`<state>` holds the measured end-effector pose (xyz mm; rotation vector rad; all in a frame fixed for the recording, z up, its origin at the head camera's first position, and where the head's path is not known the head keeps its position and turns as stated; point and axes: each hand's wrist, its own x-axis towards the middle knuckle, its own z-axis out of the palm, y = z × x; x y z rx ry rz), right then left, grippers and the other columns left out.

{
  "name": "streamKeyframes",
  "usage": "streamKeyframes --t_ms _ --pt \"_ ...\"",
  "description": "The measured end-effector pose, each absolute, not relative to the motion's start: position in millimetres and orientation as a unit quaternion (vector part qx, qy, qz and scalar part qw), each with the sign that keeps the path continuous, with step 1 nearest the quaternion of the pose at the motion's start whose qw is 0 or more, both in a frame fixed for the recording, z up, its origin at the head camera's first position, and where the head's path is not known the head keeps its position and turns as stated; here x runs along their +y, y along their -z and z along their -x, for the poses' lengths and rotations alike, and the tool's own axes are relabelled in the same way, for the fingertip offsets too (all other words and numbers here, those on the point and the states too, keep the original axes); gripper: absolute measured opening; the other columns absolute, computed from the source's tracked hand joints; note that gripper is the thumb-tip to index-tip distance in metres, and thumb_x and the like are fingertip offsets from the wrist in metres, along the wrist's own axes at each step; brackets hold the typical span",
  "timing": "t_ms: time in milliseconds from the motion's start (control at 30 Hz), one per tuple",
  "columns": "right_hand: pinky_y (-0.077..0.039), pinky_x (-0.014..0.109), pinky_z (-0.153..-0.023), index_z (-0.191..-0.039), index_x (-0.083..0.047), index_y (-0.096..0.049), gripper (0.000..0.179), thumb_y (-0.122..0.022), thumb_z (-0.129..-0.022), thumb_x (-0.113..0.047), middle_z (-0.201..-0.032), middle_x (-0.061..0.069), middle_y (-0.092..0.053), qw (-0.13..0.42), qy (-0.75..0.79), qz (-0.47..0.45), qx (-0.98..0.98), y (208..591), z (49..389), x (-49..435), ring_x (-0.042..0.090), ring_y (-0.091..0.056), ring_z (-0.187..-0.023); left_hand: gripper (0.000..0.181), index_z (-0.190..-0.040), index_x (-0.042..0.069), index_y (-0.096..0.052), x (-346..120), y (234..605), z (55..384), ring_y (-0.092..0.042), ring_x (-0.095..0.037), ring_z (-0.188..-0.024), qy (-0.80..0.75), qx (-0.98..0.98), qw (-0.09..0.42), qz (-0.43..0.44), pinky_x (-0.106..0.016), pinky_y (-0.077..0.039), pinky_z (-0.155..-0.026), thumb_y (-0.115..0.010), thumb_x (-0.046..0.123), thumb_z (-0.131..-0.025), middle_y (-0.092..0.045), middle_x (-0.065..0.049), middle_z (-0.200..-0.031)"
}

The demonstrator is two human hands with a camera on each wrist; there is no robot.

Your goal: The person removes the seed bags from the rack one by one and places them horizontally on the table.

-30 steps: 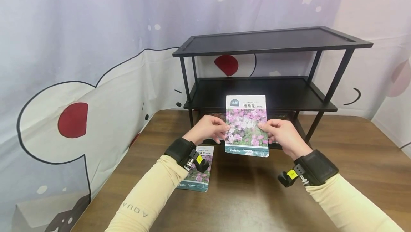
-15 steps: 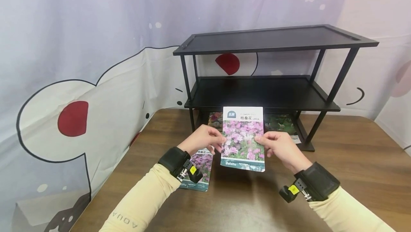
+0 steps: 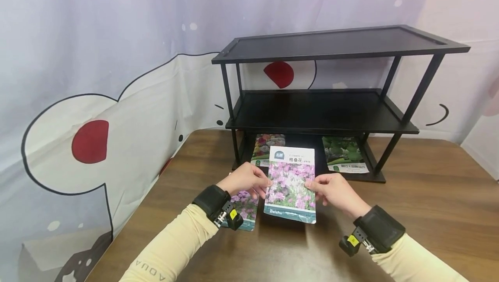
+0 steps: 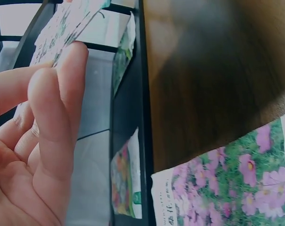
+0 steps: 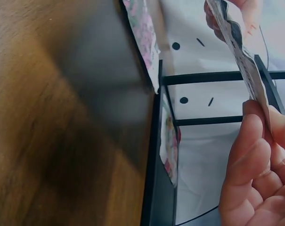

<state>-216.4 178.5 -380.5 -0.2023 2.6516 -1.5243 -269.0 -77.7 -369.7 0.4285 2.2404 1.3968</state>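
Lowered further, the seed packet [image 3: 290, 186] is edge-pinched by the left hand [image 3: 247, 179] and right hand [image 3: 335, 191].

"What's standing on the counter [image 3: 421, 199]?"

"A black rack [image 3: 343, 48], three shelves high. On its lowest lie a packet with mixed blooms [image 3: 270, 139] at left and a green, leafy packet [image 3: 345, 153] at right."

"And behind?"

"A pale cloth [image 3: 128, 26], printed with red shapes [image 3: 91, 141]; one shows between the upper two shelves."
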Motion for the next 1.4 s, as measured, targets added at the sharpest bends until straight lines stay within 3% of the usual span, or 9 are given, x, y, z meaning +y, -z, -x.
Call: streamKeyframes --t_ms 133,533,867,1167,1400 --pt "-0.042 0.028 -0.047 -0.075 -0.002 -0.065 0.025 -0.066 -0.086 -0.024 -0.058 0.004 -0.056 0.046 0.497 0.063 0.864 386 218 177 0.014 -0.048 -0.048 0.013 -0.082 0.001 -0.071 -79 375 269 -0.067 -0.033 -0.068 -0.502 0.819 0.231 -0.155 -0.027 -0.052 -0.047 -0.07 0.013 -0.083 -0.066 -0.013 -0.067" --pt "-0.041 0.027 -0.041 -0.071 -0.004 -0.065 0.024 -0.064 -0.088 -0.021 -0.053 0.003 -0.055 0.068 0.472 0.063 0.877 406 219 167 0.011 -0.044 -0.042 0.014 -0.072 0.004 -0.07 -81 389 267 -0.06 -0.013 -0.047 -0.46 0.845 0.239 -0.133 -0.018 -0.042 -0.04 -0.071 0.015 -0.081 -0.065 -0.009 -0.06" --pt "-0.039 0.026 -0.04 -0.065 -0.005 -0.06 0.027 -0.062 -0.089 -0.017 -0.051 0.001 -0.052 0.094 0.445 0.081 0.887 419 219 159 0.012 -0.047 -0.045 0.017 -0.067 0.005 -0.068 -81 406 267 -0.056 -0.009 -0.042 -0.427 0.862 0.246 -0.121 -0.018 -0.036 -0.036 -0.071 0.013 -0.08 -0.063 -0.005 -0.054" --pt "-0.03 0.021 -0.037 -0.06 -0.007 -0.059 0.029 -0.063 -0.088 -0.014 -0.049 -0.001 -0.052 0.116 0.4 0.072 0.906 426 225 153 0.009 -0.043 -0.04 0.021 -0.061 0.005 -0.064 -77 412 270 -0.054 -0.007 -0.039 -0.368 0.887 0.246 -0.129 -0.019 -0.033 -0.034 -0.07 0.011 -0.081 -0.061 -0.004 -0.05" --pt "-0.032 0.021 -0.037 -0.06 -0.008 -0.057 0.03 -0.062 -0.088 -0.016 -0.048 -0.001 -0.052 0.134 0.356 0.075 0.922 431 230 149 0.008 -0.042 -0.038 0.023 -0.057 0.006 -0.064 -73 416 269 -0.055 -0.008 -0.038 -0.328 0.907 0.225 -0.14 -0.017 -0.032 -0.033 -0.07 0.01 -0.079 -0.06 -0.003 -0.048"
